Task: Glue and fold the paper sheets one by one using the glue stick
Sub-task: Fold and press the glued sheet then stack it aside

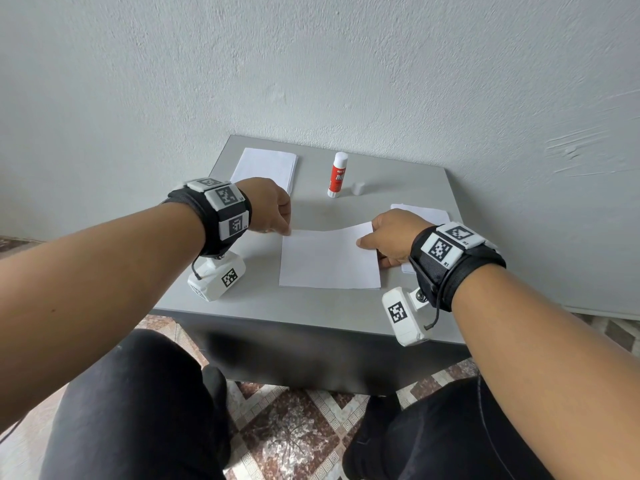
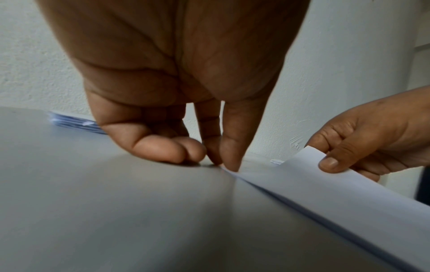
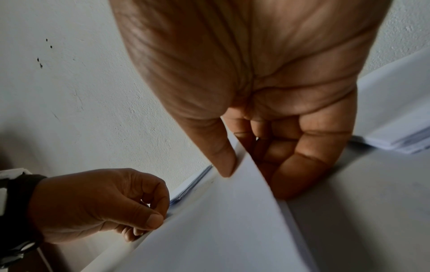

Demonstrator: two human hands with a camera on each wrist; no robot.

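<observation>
From the head view, a white paper sheet (image 1: 329,259) lies on the grey table (image 1: 311,303), its far edge lifted. The left hand (image 1: 268,207) pinches the far left corner and the right hand (image 1: 391,237) pinches the far right corner. The glue stick (image 1: 337,174) stands upright behind the sheet, with its cap (image 1: 359,188) just beside it on the table. A paper stack (image 1: 265,168) sits at the far left, and another pile (image 1: 420,214) lies under the right hand.

In the left wrist view, the left hand's fingertips (image 2: 229,162) are pressed together on the sheet's corner at the tabletop.

In the right wrist view, the right hand's thumb (image 3: 223,162) and curled fingers clamp the raised edge.
</observation>
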